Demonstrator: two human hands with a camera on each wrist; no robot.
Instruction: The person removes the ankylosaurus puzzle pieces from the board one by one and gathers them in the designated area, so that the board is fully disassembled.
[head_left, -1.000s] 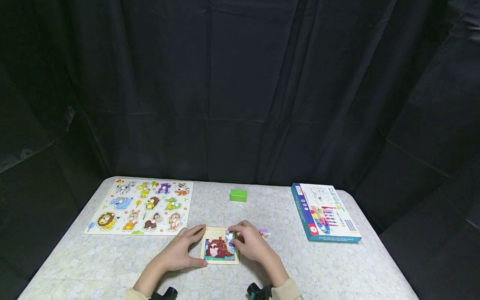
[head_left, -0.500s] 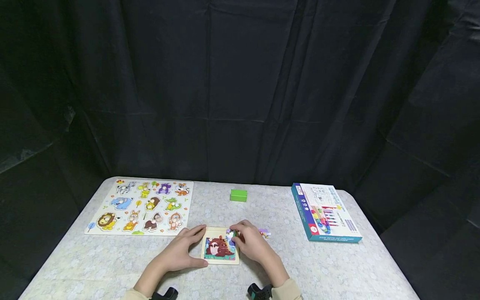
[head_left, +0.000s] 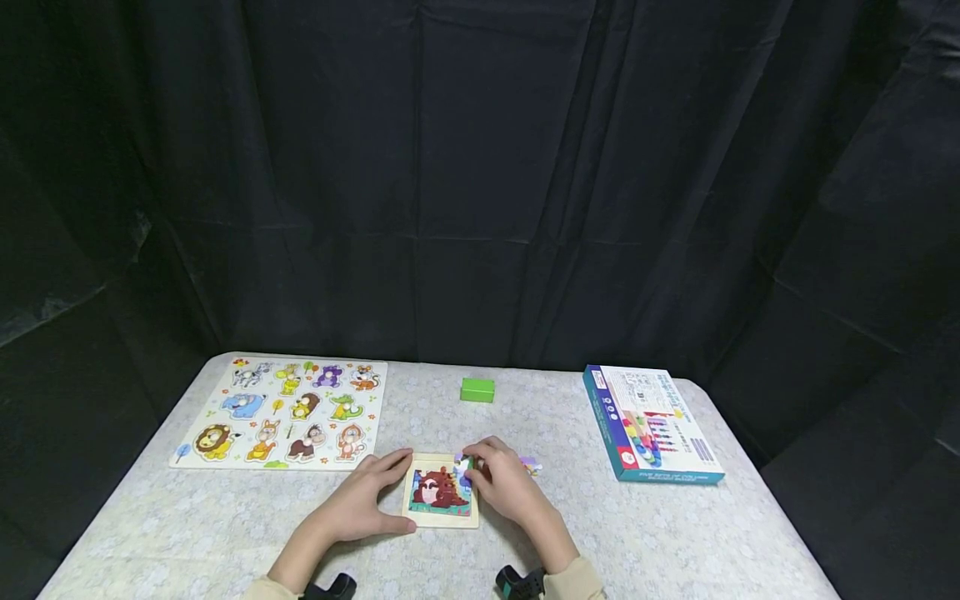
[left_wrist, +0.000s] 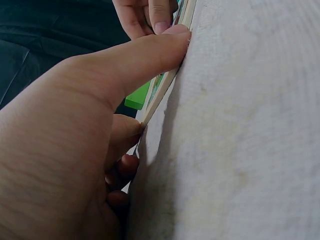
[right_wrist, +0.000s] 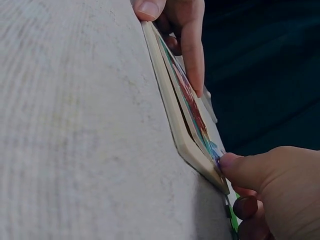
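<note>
A small square wooden jigsaw puzzle tray (head_left: 441, 522) lies on the table with a brown dinosaur picture (head_left: 437, 490) inside it. My left hand (head_left: 366, 500) grips the tray's left side, thumb at the near corner and index finger at the far one. My right hand (head_left: 506, 482) is over the tray's far right corner, thumb and index finger pinching a blue-and-white jigsaw piece (head_left: 462, 469). In the right wrist view a gap shows between the picture and the tray's near rim. Beyond the right hand lies a loose purple piece (head_left: 531, 465), partly hidden.
A white animal peg puzzle board (head_left: 288, 425) lies at the left. A green block (head_left: 477, 390) stands behind the tray, and a flat printed box (head_left: 652, 427) is at the right. Dark cloth (head_left: 480, 183) hangs behind the patterned table (head_left: 675, 542).
The dinosaur picture has slid slightly toward the tray's far side, and a bare strip has opened along its near rim. My right hand has shifted a little away from me; the left stays in place.
</note>
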